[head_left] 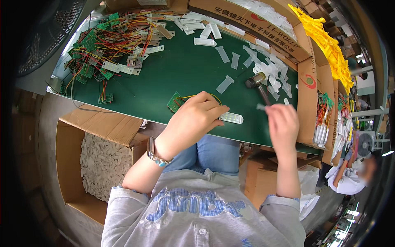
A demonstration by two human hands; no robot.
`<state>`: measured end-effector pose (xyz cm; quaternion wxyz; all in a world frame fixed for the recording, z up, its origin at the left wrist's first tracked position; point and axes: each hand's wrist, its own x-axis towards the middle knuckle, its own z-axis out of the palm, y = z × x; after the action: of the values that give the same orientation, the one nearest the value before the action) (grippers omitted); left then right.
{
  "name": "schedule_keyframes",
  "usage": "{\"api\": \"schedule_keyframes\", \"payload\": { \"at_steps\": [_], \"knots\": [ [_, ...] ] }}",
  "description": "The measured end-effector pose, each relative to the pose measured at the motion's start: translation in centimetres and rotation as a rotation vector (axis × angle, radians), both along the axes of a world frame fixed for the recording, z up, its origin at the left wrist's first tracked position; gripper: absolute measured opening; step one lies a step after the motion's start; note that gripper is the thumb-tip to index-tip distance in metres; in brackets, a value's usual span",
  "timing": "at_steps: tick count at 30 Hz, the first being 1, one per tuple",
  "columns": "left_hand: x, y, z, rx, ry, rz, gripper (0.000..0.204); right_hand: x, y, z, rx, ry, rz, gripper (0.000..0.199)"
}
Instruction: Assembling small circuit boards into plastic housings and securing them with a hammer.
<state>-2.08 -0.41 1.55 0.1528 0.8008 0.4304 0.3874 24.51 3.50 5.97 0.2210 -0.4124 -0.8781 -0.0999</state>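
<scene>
White casing [232, 118] juts rightward from left hand [198, 112]; right hand [283, 123] well apart.

"What does the left hand [197, 113] hide?"

"The middle of the yellow wire [217, 98] and the left end of the white strip [232, 118]"

"And the right hand [284, 121]?"

"The handle's end on the hammer [261, 90], so I can't tell if it's gripped; the pale piece [261, 107] by the fingertips is too blurred to identify"

"Beyond those?"

"The upper edge cuts off the fan [49, 35], and the head of the co-worker [349, 181] is blurred"
</scene>
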Motion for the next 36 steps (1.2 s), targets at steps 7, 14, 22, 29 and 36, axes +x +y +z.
{"api": "schedule_keyframes", "payload": {
  "at_steps": [7,14,22,29,36],
  "knots": [
    [0.0,-0.2,0.2,-0.048,-0.060,0.024,0.047,-0.1,-3.0,-3.3,-0.127,0.131,0.019,0.031],
    [0.0,-0.2,0.1,-0.060,-0.047,0.038,0.051,-3.7,-2.7,-2.2,-0.139,0.277,0.232,0.031],
    [0.1,-0.2,0.5,-0.079,-0.044,0.043,0.053,-5.2,-2.2,-3.2,-0.182,0.215,0.299,0.025],
    [0.2,-0.1,0.6,-0.087,-0.035,0.058,0.046,-5.4,-2.4,-3.7,-0.255,0.314,0.236,0.032],
    [0.2,-0.2,0.6,-0.076,-0.038,0.059,0.045,-5.1,-2.2,-3.8,-0.272,0.341,0.250,0.036]
  ]
}}
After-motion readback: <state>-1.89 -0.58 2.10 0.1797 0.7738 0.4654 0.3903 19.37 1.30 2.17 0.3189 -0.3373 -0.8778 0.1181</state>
